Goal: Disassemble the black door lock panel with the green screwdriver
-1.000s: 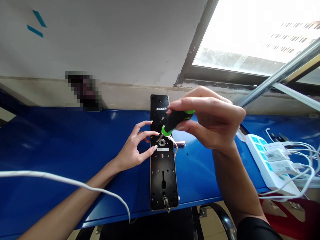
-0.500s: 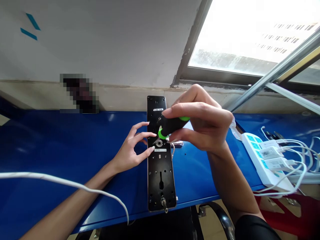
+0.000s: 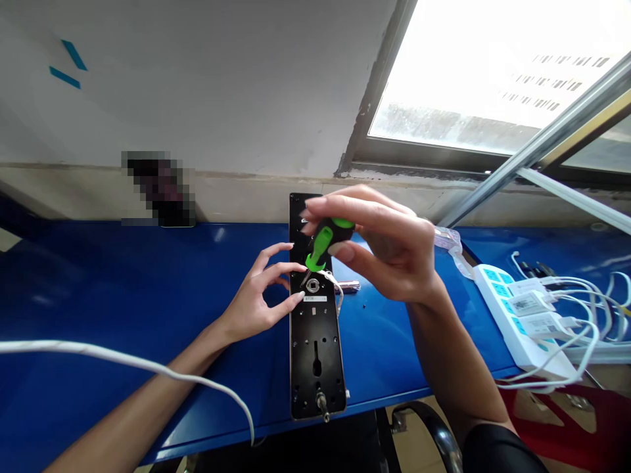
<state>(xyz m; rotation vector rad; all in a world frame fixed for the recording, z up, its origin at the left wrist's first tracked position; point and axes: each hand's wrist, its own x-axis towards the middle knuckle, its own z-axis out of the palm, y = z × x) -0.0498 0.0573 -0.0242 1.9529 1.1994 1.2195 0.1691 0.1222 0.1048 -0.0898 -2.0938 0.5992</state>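
Observation:
A long black lock panel (image 3: 317, 361) lies lengthwise on the blue table, with screw holes, a keyhole-shaped slot and a metal spindle (image 3: 322, 404) at its near end. My right hand (image 3: 394, 249) holds a green and black screwdriver (image 3: 321, 244) between thumb and fingers. The shaft slants down to the panel, left of a round metal fitting (image 3: 313, 285); whether its tip sits in a screw I cannot make out. My left hand (image 3: 259, 292) rests at the panel's left edge, fingers spread, fingertips touching it around the screwdriver's shaft. My right hand covers part of the panel's far end.
A white power strip (image 3: 497, 289) with several plugs and cables stands on the right. A white cable (image 3: 123, 358) crosses above my left forearm. Beside the panel lie a shiny cylindrical piece (image 3: 349, 287) and a tiny dark bit (image 3: 364, 305). A chair (image 3: 428, 420) stands below the table edge.
My right hand has turned and shifted slightly left, tilting the screwdriver so more of its green handle shows. The left hand keeps its place on the panel. The view has shifted a little.

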